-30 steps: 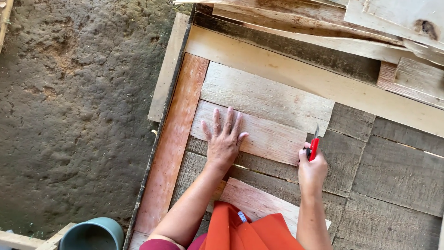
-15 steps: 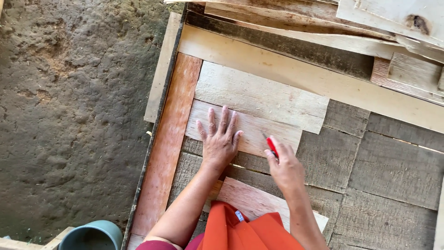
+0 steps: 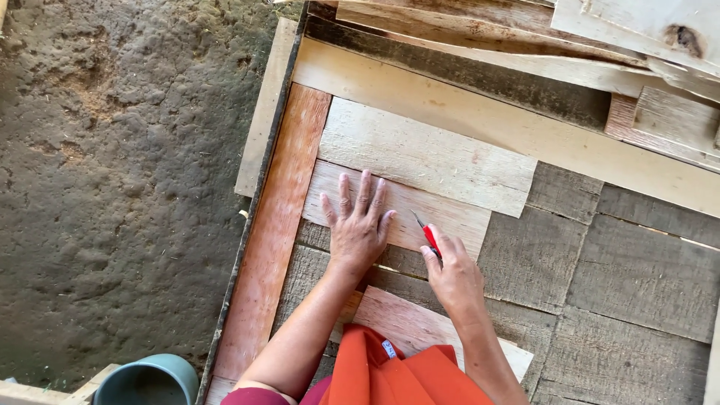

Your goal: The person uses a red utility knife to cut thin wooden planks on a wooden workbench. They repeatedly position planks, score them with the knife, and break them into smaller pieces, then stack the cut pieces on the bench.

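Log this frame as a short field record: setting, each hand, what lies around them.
setting: wooden platform of mixed planks beside bare earth
left hand: flat, fingers spread, pressing a pale short board
right hand: grips a red-handled tool, tip on the same board
nearby: reddish plank along the left edge; blue-grey bucket below
clothing: orange cloth

Single head view, looking steeply down, close over the wooden boards (image 3: 420, 150) just beyond the fingers (image 3: 365, 191).
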